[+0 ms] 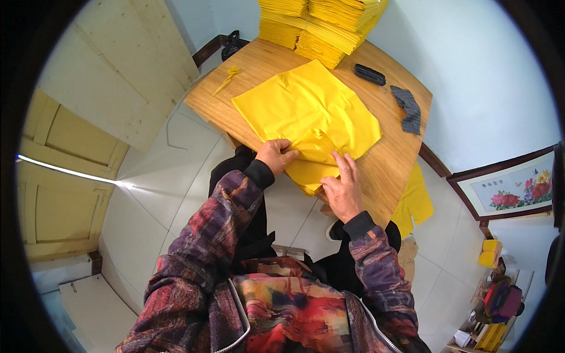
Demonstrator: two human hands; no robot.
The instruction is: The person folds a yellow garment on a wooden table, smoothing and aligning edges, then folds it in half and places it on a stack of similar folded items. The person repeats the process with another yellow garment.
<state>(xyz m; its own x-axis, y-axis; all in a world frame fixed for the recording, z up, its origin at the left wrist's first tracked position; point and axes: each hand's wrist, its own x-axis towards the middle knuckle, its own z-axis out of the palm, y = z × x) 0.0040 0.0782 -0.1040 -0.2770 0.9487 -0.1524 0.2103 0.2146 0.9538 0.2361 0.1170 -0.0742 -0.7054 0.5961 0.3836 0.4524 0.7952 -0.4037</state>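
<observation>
A large sheet of creased yellow cloth (pixel 300 106) lies over the table, and its near part folds and droops past the front edge. My left hand (pixel 274 155) pinches the near edge of this cloth between thumb and fingers. My right hand (pixel 342 187) grips the drooping part further right, with the thumb low and the longer fingers stretched up over the fold. The exact contact under the right fingertips is partly hidden.
Tall stacks of folded yellow pieces (pixel 329 26) stand at the table's (pixel 382 176) back. A black case (pixel 369 74), a dark grey cloth strip (pixel 407 109) and a small yellow knotted strip (pixel 226 79) lie on it. More yellow cloth (pixel 415 197) hangs at right; a framed picture (pixel 512 185) leans by the wall.
</observation>
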